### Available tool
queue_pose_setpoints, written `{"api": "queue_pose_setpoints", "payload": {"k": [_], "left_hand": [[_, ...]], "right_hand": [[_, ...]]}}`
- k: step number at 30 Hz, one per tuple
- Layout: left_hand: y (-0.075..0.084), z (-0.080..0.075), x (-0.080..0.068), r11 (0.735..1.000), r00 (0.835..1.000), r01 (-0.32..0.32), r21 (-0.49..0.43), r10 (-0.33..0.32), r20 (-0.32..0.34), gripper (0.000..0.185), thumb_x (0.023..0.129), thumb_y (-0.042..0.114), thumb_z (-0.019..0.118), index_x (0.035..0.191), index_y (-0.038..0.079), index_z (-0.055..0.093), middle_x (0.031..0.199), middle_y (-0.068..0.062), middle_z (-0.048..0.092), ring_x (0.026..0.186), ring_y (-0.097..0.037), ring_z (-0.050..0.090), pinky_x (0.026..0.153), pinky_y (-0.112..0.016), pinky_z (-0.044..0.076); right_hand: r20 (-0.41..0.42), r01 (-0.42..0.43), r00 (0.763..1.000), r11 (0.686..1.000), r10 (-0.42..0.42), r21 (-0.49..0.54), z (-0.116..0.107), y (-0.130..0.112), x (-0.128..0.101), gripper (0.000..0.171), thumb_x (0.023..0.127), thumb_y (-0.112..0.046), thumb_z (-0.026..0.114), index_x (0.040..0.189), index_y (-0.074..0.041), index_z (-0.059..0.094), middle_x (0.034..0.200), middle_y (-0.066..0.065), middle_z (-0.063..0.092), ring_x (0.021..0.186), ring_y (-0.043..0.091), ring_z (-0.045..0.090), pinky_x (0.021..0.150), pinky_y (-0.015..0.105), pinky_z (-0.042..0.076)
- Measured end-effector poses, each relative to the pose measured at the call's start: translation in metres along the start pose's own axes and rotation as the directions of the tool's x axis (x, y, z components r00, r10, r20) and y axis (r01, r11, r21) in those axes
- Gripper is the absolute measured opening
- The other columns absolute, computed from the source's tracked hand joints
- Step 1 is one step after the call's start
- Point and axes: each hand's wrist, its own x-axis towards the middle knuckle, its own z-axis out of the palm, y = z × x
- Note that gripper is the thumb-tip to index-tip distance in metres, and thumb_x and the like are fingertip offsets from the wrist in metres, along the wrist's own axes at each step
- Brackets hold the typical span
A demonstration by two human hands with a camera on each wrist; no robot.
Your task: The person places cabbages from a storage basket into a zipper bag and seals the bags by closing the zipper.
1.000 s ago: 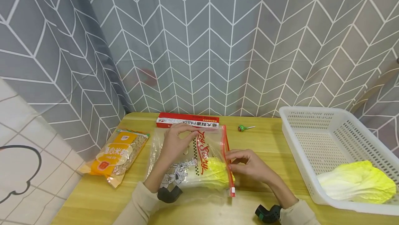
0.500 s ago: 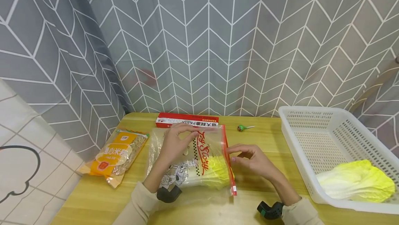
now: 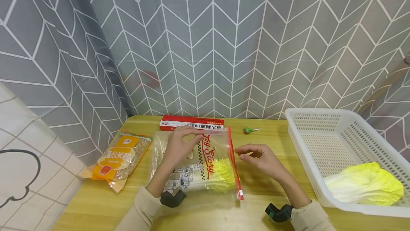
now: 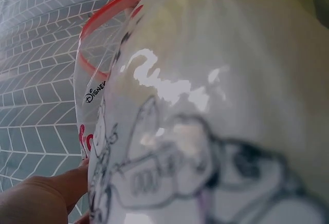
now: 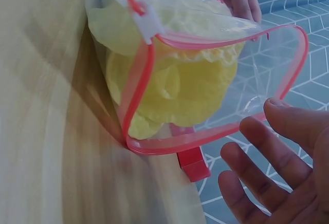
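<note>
A clear slider zip bag (image 3: 192, 158) with red lettering and cartoon print lies on the table, a yellow-white napa cabbage (image 3: 221, 177) inside it. My left hand (image 3: 182, 147) pinches the bag's upper edge between thumb and fingers. At the bag's right end, its red zip mouth (image 5: 190, 141) gapes open in the right wrist view, showing the cabbage leaves; a white slider (image 5: 148, 23) sits at one corner. Beside that mouth, my right hand (image 3: 264, 161) has loose, spread fingers and holds nothing. The printed bag fills most of the left wrist view.
A red pasta box (image 3: 192, 122) lies behind the bag, and a green lollipop (image 3: 248, 130) to its right. An orange grain packet (image 3: 120, 159) is at left. At right, a white plastic basket (image 3: 304, 152) holds another napa cabbage (image 3: 365, 184). A patterned curtain (image 3: 205, 46) hangs behind.
My right hand has let go of the red zip edge and moved slightly up and right. The bag's mouth has widened a little. My left hand has kept its place.
</note>
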Motion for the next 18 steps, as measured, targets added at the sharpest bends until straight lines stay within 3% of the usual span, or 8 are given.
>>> {"api": "queue_pose_setpoints", "payload": {"k": [4,9,18], "left_hand": [[0.0,0.0,0.0,1.0,1.0,0.004,0.0,-0.004,0.002,0.015,0.089,0.025,0.08,0.102,0.018,0.082,0.11,0.002,0.078,0.116,-0.024,0.065,0.108,-0.05,0.044],[0.0,0.0,-0.001,1.0,1.0,0.003,0.001,-0.003,-0.002,0.015,0.089,0.025,0.08,0.101,0.018,0.082,0.11,0.002,0.078,0.115,-0.023,0.066,0.108,-0.05,0.044],[-0.001,0.002,-0.001,1.0,1.0,-0.003,0.014,0.003,0.002,0.015,0.088,0.025,0.08,0.102,0.019,0.082,0.11,0.002,0.078,0.115,-0.024,0.066,0.111,-0.052,0.04]], "right_hand": [[-0.007,0.003,1.0,1.0,-0.003,-0.006,-0.002,-0.002,0.0,0.025,0.096,-0.009,0.069,0.118,0.003,0.072,0.121,0.023,0.072,0.098,0.017,0.075,0.079,0.026,0.059],[-0.021,0.017,1.0,0.999,-0.018,-0.042,-0.005,-0.004,0.0,0.022,0.097,-0.01,0.069,0.117,-0.005,0.075,0.12,0.023,0.073,0.098,0.009,0.073,0.079,0.026,0.058],[-0.068,0.029,0.997,0.994,-0.037,-0.105,-0.016,-0.007,-0.004,0.021,0.097,-0.012,0.068,0.117,-0.008,0.075,0.115,0.015,0.076,0.099,0.001,0.071,0.08,0.025,0.057]]}}
